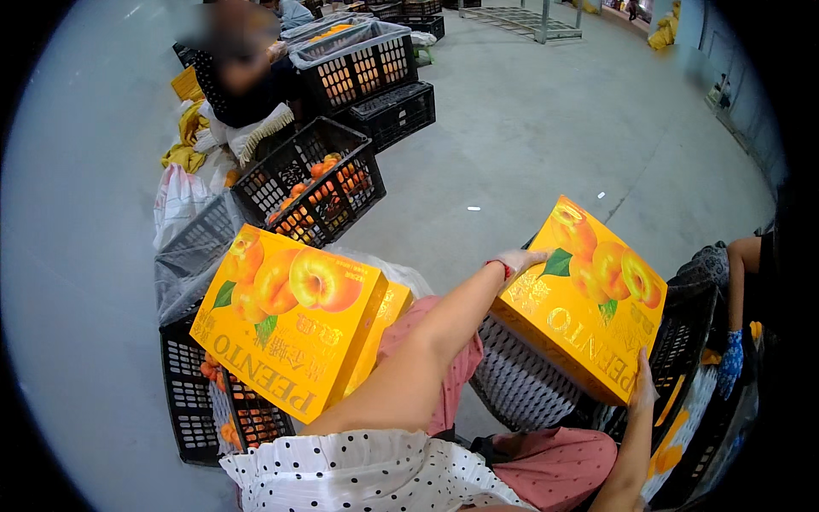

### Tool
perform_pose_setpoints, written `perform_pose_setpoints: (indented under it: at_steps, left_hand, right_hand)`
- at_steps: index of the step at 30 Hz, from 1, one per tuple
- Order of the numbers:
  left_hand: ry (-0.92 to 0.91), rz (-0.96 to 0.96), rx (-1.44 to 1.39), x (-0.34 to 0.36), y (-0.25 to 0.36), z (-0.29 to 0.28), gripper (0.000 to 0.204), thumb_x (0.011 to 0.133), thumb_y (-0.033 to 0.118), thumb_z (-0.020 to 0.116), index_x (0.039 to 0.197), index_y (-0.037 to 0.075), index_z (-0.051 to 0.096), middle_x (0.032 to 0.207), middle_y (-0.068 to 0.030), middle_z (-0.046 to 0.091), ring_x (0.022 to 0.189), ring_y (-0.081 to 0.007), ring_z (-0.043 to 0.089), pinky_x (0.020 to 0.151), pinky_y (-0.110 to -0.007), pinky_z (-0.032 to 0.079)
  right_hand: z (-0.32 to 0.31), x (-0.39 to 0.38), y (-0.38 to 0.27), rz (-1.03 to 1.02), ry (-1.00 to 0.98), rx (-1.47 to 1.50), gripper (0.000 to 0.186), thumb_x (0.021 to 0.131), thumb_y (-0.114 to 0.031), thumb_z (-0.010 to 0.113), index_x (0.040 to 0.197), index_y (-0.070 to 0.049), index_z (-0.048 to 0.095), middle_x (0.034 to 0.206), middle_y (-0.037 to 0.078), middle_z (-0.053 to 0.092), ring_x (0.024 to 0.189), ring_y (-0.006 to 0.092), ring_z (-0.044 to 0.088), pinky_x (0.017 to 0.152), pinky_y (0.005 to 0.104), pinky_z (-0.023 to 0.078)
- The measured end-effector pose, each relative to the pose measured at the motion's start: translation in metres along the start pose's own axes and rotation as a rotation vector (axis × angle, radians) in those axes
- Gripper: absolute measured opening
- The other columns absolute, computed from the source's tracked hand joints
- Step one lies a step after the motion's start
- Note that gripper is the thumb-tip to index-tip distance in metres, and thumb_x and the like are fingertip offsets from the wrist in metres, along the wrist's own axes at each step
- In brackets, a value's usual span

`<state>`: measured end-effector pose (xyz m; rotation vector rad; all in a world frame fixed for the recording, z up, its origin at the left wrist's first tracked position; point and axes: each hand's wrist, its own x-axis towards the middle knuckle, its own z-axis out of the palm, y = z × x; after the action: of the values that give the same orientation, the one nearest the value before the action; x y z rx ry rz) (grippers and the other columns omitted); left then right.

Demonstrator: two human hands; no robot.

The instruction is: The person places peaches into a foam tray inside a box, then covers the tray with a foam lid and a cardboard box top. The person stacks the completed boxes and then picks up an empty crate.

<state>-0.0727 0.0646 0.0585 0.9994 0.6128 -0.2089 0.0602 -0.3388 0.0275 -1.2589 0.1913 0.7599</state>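
Both hands are closed on a yellow cardboard box point(589, 282) printed with orange peaches, held tilted at the right. My left hand point(519, 266) grips its upper left side, and my right hand point(641, 384) grips its lower right edge. Another yellow box point(290, 320) lies at the left, partly over a similar box point(380, 333), beside my left forearm. Beneath the held box is a dark crate with white mesh padding point(520, 380). Pink cloth shows around my left forearm.
Crates of peaches point(307, 188) and lined crates point(350, 68) stand ahead and at left, near a blurred seated person point(235, 85). At the far right, a co-worker's blue-gloved hand point(730, 363) hangs beside crates. A metal rack point(542, 26) stands on the concrete floor point(554, 128).
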Motion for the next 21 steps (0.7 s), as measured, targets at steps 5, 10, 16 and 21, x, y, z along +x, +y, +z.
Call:
perform_pose_setpoints:
  at_steps: [5, 10, 16, 21]
  left_hand:
    - [0.032, 0.02, 0.079, -0.021, 0.012, 0.01, 0.039, 0.084, 0.035, 0.068, 0.113, 0.009, 0.065, 0.097, -0.0059, 0.069, 0.077, -0.016, 0.067, 0.067, -0.03, 0.052]
    - [0.098, 0.194, 0.592, 0.019, -0.013, -0.021, 0.052, 0.084, 0.046, 0.065, 0.114, 0.003, 0.061, 0.102, -0.0087, 0.067, 0.085, -0.0162, 0.064, 0.075, -0.029, 0.05]
    - [0.002, -0.061, 0.203, -0.012, 0.002, -0.014, 0.054, 0.087, 0.053, 0.055, 0.12, 0.01, 0.059, 0.114, -0.0075, 0.064, 0.095, -0.0175, 0.063, 0.083, -0.031, 0.048]
    - [-0.061, -0.051, -0.021, 0.007, 0.022, -0.006, 0.048, 0.091, 0.046, 0.052, 0.122, 0.011, 0.057, 0.114, -0.0053, 0.063, 0.092, -0.0168, 0.064, 0.078, -0.031, 0.052]
  right_hand:
    - [-0.007, 0.004, 0.007, -0.074, 0.048, -0.118, 0.063, 0.091, -0.049, 0.053, 0.133, -0.004, 0.043, 0.122, 0.011, 0.056, 0.1, 0.0244, 0.061, 0.08, 0.0354, 0.051]
    - [-0.003, 0.009, 0.01, -0.06, 0.183, -0.289, 0.066, 0.088, -0.057, 0.052, 0.123, -0.001, 0.05, 0.108, 0.011, 0.062, 0.083, 0.0219, 0.064, 0.067, 0.0322, 0.052]
    - [-0.004, -0.008, 0.01, -0.034, -0.057, -0.02, 0.071, 0.09, -0.057, 0.048, 0.137, -0.004, 0.039, 0.132, 0.012, 0.048, 0.112, 0.0235, 0.053, 0.09, 0.0349, 0.045]
    - [0.001, 0.014, -0.015, 0.019, -0.185, 0.117, 0.063, 0.092, -0.052, 0.048, 0.137, -0.008, 0.042, 0.134, 0.008, 0.05, 0.114, 0.0233, 0.052, 0.093, 0.0336, 0.044]
